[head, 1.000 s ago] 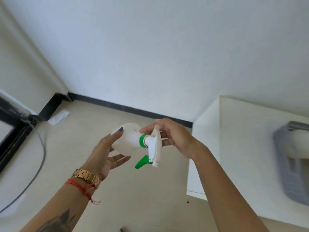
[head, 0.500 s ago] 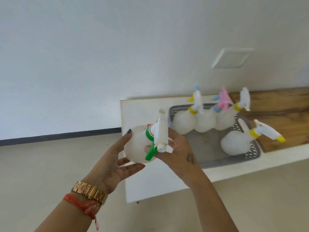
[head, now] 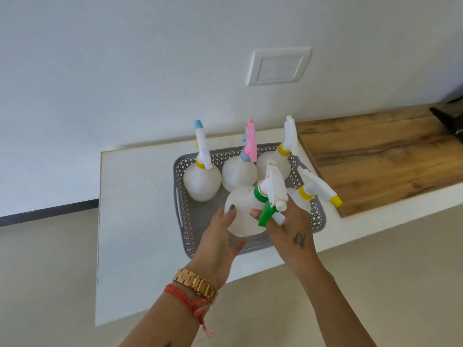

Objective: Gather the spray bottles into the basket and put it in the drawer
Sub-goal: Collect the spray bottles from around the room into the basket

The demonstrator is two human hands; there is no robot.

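A white spray bottle with a green collar and trigger (head: 241,209) hangs over the front of the grey perforated basket (head: 179,196). My left hand (head: 218,244) cups its round body from below, thumb on the side. My right hand (head: 293,234) grips it at the neck and trigger. Along the back of the basket stand three white bottles: one with a blue nozzle tip (head: 201,181), one with a pink head (head: 239,175) and one with a yellow collar (head: 274,166). A further bottle with a yellow nozzle tip (head: 318,190) leans at the basket's right, partly behind my right hand.
The basket sits on a white countertop (head: 135,221) against the wall. A wooden surface (head: 375,166) adjoins it on the right, with a dark object (head: 448,118) at the far edge. A white wall plate (head: 278,66) is above. Beige floor lies in front.
My view swung from the floor corner to the counter. Both hands carried the green-trigger bottle rightward and forward, from over the floor to above the basket.
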